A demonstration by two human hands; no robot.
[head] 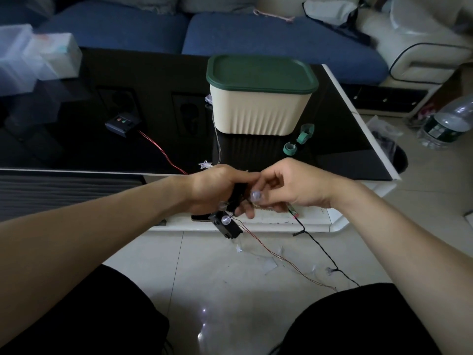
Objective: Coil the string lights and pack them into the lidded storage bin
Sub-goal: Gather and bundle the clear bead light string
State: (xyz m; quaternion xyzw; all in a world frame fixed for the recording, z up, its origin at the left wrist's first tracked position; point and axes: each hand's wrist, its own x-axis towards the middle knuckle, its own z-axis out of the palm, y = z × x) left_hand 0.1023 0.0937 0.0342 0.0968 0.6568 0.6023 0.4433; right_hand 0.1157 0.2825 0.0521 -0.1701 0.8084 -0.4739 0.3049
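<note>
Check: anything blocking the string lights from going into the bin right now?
Yes. The dark green lid sits closed on the cream ribbed storage bin, so it must come off first. Both hands are occupied with the clear-bulb string lights in front of the glossy black table.

Both forearms extend forward and converge at centre. The left hand (217,187) is curled, knuckles up, in a closed grip. The right hand (286,185) meets it fingertip to fingertip (fingers bent, pinching). Both wrists are bare, held level.
</note>
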